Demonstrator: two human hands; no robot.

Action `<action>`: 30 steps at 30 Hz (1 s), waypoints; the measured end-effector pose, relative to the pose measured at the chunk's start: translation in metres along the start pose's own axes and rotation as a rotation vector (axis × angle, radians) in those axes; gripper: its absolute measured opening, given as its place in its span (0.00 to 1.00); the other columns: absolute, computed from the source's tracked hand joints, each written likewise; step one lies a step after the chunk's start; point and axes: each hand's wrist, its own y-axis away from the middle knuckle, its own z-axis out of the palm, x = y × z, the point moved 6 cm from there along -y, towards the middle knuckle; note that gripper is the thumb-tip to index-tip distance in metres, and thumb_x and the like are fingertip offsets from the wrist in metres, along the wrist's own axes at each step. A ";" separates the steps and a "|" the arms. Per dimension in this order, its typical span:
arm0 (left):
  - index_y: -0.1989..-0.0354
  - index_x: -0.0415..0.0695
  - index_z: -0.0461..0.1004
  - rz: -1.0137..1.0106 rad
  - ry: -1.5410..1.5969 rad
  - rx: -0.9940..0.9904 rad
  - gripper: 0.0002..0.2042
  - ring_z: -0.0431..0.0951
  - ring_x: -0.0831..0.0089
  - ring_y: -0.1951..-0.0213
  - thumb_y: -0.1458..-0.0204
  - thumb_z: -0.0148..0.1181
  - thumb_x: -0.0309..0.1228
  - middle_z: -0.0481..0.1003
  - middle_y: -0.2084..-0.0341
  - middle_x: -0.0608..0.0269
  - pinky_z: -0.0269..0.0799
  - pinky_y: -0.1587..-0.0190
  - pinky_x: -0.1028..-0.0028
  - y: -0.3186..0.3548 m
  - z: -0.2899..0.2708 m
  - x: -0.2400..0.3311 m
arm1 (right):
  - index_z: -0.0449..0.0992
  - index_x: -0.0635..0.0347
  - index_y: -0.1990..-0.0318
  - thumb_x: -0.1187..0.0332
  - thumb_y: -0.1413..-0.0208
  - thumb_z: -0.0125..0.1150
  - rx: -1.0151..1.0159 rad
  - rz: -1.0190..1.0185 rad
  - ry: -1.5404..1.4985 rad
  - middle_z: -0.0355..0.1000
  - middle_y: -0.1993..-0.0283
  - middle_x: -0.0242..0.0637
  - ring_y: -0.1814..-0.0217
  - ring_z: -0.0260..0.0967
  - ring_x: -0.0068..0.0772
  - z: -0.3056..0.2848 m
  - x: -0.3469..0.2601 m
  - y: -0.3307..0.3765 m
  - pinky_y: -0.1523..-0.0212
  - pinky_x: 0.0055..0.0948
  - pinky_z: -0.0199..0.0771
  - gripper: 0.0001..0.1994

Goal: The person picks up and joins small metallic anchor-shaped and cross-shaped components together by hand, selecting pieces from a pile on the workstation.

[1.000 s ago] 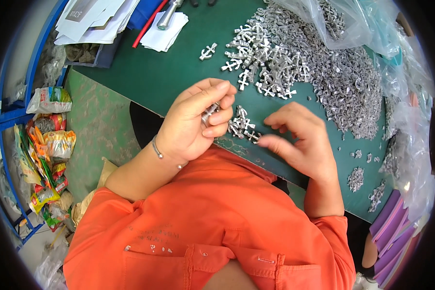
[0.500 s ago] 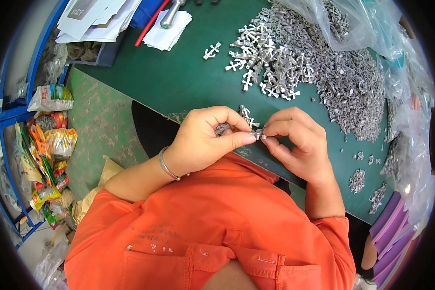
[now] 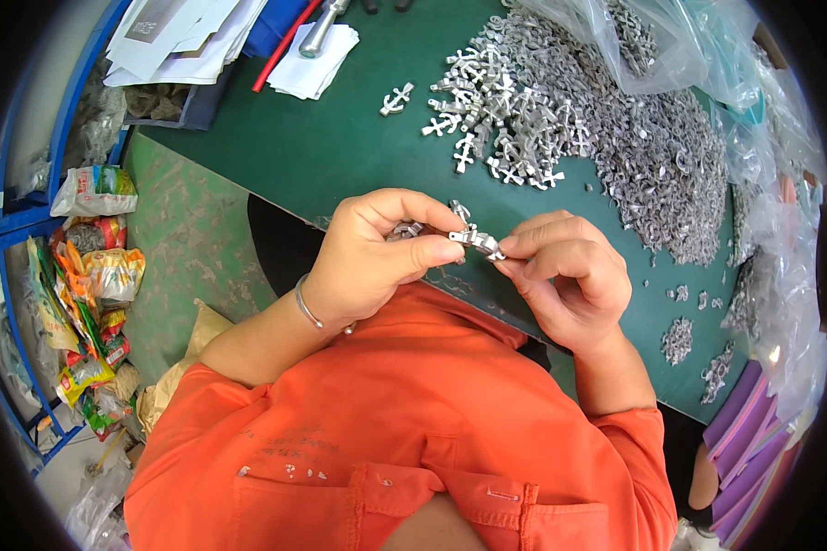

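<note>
A small silver anchor-shaped metal piece (image 3: 477,241) is held up between my hands over the near table edge. My right hand (image 3: 574,275) pinches its right end between thumb and fingertips. Its left end sits at the thumb and index fingertip of my left hand (image 3: 377,243); whether they press on it I cannot tell. Small grey metal parts (image 3: 404,230) are tucked in the curled fingers of that left hand. Just behind the fingertips, another anchor-shaped piece (image 3: 458,211) lies on the green table (image 3: 340,156), partly hidden.
A pile of silver anchor pieces (image 3: 524,138) adjoins a larger heap of small grey parts (image 3: 657,165), with clear plastic bags (image 3: 689,46) beyond. One loose anchor piece (image 3: 396,99) lies left of them. White papers (image 3: 317,69), a red rod (image 3: 285,46) and a metal-handled tool (image 3: 322,32) are back left.
My left hand has shifted left and slightly up, away from the right fingertips. More of the anchor piece now shows between the hands. The right hand still pinches its end.
</note>
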 end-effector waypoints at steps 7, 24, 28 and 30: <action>0.61 0.38 0.66 -0.230 0.846 0.096 0.06 0.63 0.76 0.70 0.45 0.46 0.26 0.64 0.68 0.61 0.63 0.74 0.82 -0.007 -0.005 -0.006 | 0.72 0.62 0.70 0.77 0.63 0.63 -0.170 0.309 0.397 0.65 0.70 0.38 0.66 0.64 0.41 0.007 0.024 0.004 0.66 0.32 0.65 0.09; 0.66 0.36 0.73 -0.104 -0.299 -0.006 0.08 0.72 0.84 0.72 0.56 0.61 0.20 0.74 0.74 0.65 0.69 0.68 0.85 -0.003 0.006 -0.005 | 0.76 0.66 0.73 0.75 0.55 0.62 -0.160 0.740 0.186 0.68 0.78 0.29 0.78 0.62 0.17 -0.012 0.042 0.017 0.78 0.17 0.60 0.03; 0.67 0.36 0.74 -0.096 -0.326 -0.014 0.07 0.72 0.84 0.73 0.56 0.61 0.20 0.74 0.74 0.66 0.68 0.69 0.85 -0.004 0.008 -0.002 | 0.76 0.68 0.71 0.70 0.53 0.63 -0.063 1.018 -0.327 0.71 0.78 0.30 0.80 0.62 0.16 -0.013 0.049 0.023 0.79 0.15 0.60 0.08; 0.69 0.36 0.74 -0.051 -0.386 -0.038 0.05 0.72 0.84 0.73 0.56 0.61 0.20 0.74 0.75 0.67 0.67 0.71 0.85 -0.005 0.011 0.001 | 0.77 0.67 0.70 0.70 0.53 0.63 -0.043 1.085 -0.385 0.71 0.78 0.30 0.80 0.63 0.15 -0.012 0.053 0.028 0.80 0.14 0.60 0.07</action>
